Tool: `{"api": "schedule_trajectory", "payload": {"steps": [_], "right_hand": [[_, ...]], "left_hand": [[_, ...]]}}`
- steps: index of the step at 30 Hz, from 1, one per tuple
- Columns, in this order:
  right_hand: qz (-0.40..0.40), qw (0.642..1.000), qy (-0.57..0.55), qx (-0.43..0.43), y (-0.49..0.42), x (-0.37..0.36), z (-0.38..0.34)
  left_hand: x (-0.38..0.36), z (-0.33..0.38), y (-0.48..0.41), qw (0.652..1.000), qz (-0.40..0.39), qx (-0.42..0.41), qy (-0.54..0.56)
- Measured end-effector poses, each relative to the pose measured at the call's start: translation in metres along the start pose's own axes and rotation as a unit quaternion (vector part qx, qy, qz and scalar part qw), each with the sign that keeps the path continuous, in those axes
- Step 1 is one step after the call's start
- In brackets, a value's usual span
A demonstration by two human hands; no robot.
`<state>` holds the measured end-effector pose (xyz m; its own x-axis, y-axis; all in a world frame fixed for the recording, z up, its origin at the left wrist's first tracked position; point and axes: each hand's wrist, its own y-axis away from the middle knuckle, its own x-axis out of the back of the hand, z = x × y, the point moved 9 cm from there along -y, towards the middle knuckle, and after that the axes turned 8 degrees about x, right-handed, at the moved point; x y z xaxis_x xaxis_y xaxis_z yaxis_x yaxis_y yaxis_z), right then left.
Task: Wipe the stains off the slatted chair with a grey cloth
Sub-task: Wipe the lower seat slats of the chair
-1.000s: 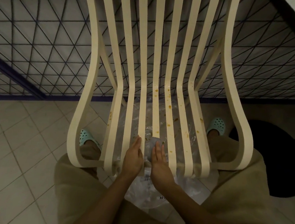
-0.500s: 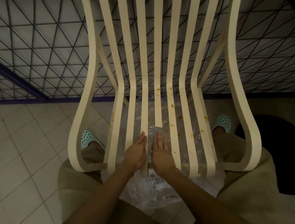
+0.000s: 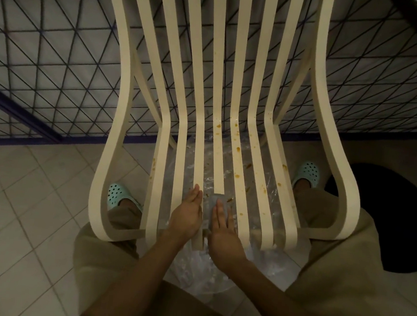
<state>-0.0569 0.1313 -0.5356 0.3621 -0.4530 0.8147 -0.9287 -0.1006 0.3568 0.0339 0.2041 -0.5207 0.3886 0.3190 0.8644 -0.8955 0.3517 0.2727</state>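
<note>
The cream slatted chair [image 3: 209, 88] fills the middle of the view, its seat slats running toward me. Orange-brown stains [image 3: 238, 149] dot the middle and right slats. A grey cloth [image 3: 214, 200] lies on a middle slat near the seat's front edge. My right hand [image 3: 223, 227] presses flat on the cloth with straight fingers. My left hand [image 3: 188, 213] rests flat on the slat just to the left, fingers straight, touching the chair beside the cloth. Most of the cloth is hidden under my right hand.
Clear plastic sheeting [image 3: 219, 263] lies on the tiled floor [image 3: 18, 212] under the seat. A dark wire-mesh frame [image 3: 48, 58] stands behind the chair. My feet in teal clogs [image 3: 118, 195] flank the seat. A black round object [image 3: 397, 217] sits at the right.
My right hand has slid the cloth a little farther up the slat. The left hand stays beside it. The camera view has shifted slightly.
</note>
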Motion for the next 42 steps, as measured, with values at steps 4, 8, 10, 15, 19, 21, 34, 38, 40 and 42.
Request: {"api": "schedule_trajectory", "payload": {"steps": [4,8,10,15,19,21,34,38,40,42], "right_hand": [[-0.017,0.999,-0.032,-0.006,-0.006,0.006,0.005],[-0.021,1.000,-0.014,-0.006,-0.027,0.018,0.017],[-0.031,1.000,0.006,0.001,-0.041,0.021,0.021],[-0.038,0.999,0.015,-0.002,-0.057,0.027,0.022],[-0.013,1.000,-0.022,-0.005,-0.048,0.026,0.014],[-0.011,0.999,-0.034,-0.007,-0.034,0.019,0.008],[-0.002,1.000,0.000,0.010,-0.026,0.016,0.006],[-0.012,1.000,0.017,-0.020,-0.053,0.023,0.006],[-0.038,0.999,0.017,-0.030,-0.058,0.015,0.006],[-0.036,0.998,0.030,-0.028,-0.069,0.019,0.012]], "left_hand": [[-0.010,0.002,0.003,1.000,-0.011,0.006,0.005],[-0.017,0.004,0.005,1.000,-0.018,0.003,0.011],[-0.017,0.004,0.005,1.000,-0.016,-0.004,0.015],[-0.015,0.001,0.003,0.999,-0.021,0.001,0.028],[-0.012,-0.005,0.001,1.000,-0.015,0.004,0.017],[-0.007,-0.007,-0.003,1.000,-0.009,-0.008,0.005],[0.017,-0.001,-0.044,0.997,-0.015,-0.024,-0.076],[0.021,-0.009,-0.058,0.997,-0.023,-0.016,-0.070],[0.012,-0.013,-0.049,0.997,-0.035,-0.007,-0.072],[0.008,-0.010,-0.047,0.997,-0.013,-0.010,-0.075]]}}
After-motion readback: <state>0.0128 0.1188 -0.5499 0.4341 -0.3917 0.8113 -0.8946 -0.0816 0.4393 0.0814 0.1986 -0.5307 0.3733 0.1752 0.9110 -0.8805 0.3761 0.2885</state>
